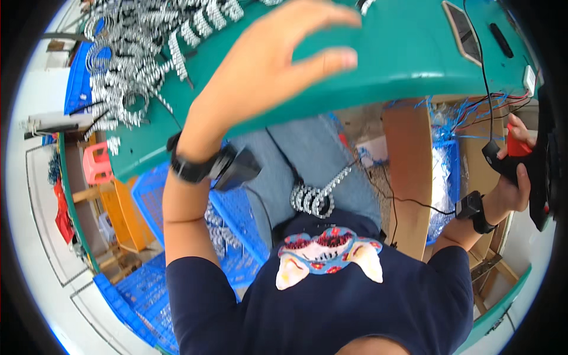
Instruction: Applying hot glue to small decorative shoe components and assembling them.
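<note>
My left hand is raised above the green table, thumb and fingers apart, with nothing in it. A black strap with a dark boxy device is round that wrist. At the far right my right hand grips a black object with a red part; its kind is unclear and its outer side runs into the dark rim. On my lap lies a silver-and-black coiled cord, with one straight glittery end and a black lead. Many similar silver coils are heaped at the table's far left.
The green table carries a phone-like slab, a black stick-shaped thing and a white box with wires. Below are blue crates, a cardboard box and a pink stool. A black cable hangs at the right.
</note>
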The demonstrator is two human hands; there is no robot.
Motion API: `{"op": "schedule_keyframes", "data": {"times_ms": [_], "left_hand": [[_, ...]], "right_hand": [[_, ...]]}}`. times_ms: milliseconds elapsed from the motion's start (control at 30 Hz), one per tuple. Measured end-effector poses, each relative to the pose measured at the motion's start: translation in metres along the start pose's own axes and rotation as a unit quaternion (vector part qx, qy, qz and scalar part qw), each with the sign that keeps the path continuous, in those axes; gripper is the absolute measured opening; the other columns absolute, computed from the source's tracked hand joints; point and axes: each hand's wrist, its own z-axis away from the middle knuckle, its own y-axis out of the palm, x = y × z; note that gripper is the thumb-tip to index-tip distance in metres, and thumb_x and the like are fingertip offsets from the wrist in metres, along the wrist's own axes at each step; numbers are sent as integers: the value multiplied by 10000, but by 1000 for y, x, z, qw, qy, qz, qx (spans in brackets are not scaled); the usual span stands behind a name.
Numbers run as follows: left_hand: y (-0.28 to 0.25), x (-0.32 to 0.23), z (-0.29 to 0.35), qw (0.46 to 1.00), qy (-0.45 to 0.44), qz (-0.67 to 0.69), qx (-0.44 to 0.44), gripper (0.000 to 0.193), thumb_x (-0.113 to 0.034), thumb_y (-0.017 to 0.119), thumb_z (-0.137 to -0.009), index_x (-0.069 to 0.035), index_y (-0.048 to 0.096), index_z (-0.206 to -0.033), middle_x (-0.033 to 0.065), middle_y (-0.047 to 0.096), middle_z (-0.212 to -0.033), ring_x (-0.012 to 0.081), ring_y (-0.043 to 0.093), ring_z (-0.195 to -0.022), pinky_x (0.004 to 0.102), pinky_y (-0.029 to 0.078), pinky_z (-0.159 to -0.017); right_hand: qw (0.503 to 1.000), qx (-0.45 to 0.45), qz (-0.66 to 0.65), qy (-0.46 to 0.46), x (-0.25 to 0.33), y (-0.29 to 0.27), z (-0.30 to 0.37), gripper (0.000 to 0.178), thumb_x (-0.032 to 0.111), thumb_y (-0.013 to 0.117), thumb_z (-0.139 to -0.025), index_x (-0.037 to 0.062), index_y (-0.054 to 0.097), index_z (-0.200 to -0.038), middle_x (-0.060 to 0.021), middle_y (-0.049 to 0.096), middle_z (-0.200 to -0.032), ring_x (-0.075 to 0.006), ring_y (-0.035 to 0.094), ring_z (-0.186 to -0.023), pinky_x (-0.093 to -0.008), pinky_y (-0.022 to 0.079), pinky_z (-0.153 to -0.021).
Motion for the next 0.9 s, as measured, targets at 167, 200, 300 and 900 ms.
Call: {"op": "schedule_keyframes", "data": {"times_ms": [167,200,300,900], "left_hand": [[44,-33,137,927,-182,133,299,505,-289,745,-800,-49,579,-1212,143,595,-1137,317,560,-1080,388,444,-952],[67,-35,167,929,-195,118,293,564,-299,768,-772,-60,561,-1239,139,573,-1164,323,539,-1098,401,442,-953],[133,-50,213,956,-197,117,181,649,-264,807,-700,-79,541,-1262,119,514,-1249,329,490,-1153,415,429,-971],[-12,-53,127,948,-71,-208,-231,497,-156,773,-624,-73,551,-1061,96,499,-1043,255,593,-937,358,511,-772]], "right_hand": [[996,88,-15,16,-2,24,-5,503,199,454,-809,-114,461,-1203,-297,587,-1123,-516,495,-1183,-496,434,-941],[993,111,-31,4,-3,29,-6,498,197,459,-811,-108,462,-1204,-292,592,-1117,-513,495,-1188,-457,475,-897],[993,49,-110,17,11,55,-3,547,219,487,-803,-121,478,-1233,-282,623,-1076,-428,597,-1081,-536,377,-1013],[977,46,-194,79,36,128,9,497,265,624,-769,-119,599,-1083,-253,657,-1035,-275,653,-897,-279,509,-608]]}}
